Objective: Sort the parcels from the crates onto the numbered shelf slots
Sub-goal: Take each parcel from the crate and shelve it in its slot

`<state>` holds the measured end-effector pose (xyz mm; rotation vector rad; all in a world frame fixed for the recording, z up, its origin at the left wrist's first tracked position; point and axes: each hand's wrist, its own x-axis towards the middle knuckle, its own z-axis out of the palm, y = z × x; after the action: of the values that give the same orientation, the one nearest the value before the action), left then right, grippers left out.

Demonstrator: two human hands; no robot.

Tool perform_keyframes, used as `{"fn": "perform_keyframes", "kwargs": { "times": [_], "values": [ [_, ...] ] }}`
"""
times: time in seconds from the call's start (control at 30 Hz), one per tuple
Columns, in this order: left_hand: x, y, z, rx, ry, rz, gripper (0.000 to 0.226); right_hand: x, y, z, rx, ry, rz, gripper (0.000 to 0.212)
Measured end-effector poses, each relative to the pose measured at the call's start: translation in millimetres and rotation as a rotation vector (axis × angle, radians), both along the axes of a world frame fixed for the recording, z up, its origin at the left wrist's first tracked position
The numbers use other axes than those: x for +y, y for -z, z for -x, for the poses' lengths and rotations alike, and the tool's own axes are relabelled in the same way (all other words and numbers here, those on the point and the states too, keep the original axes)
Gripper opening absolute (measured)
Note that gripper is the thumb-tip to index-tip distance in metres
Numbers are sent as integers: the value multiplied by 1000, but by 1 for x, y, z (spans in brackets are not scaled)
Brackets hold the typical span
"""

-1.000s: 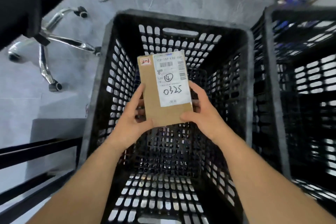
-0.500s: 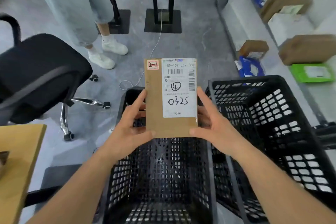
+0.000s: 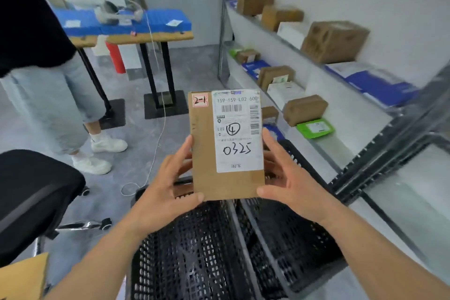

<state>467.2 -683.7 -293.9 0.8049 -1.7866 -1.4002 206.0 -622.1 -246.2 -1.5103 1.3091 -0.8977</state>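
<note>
I hold a flat brown cardboard parcel upright in front of me, above the crates. Its white label reads "0325" with a circled 4, and a small red-edged tag at the top left reads "2-1". My left hand grips its lower left edge, thumb on the front. My right hand grips the lower right edge the same way. Two black slotted crates stand below: the left crate and the right crate. The shelf unit runs along the right.
Several brown, white, blue and green parcels lie on the shelf levels, among them a green packet. Another person stands at the left by a table with blue mats. A black office chair is at my left.
My view has lifted from inside the crate to the room and the shelves. Both hands have raised the parcel out of the crate and keep the same grip.
</note>
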Motion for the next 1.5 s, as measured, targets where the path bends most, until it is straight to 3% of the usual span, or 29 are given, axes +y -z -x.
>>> {"fn": "perform_keyframes", "kwargs": {
  "times": [0.27,0.53,0.8,1.5],
  "values": [
    [25,-52,52,23,159,142,96,68,-45,42,36,174,107,99],
    [62,-112,159,50,330,264,94,157,-92,117,27,372,270,79],
    [116,-159,261,71,532,322,87,244,-121,191,41,532,343,83],
    [227,-182,409,65,695,355,92,391,-142,293,58,748,421,75]
  ]
}}
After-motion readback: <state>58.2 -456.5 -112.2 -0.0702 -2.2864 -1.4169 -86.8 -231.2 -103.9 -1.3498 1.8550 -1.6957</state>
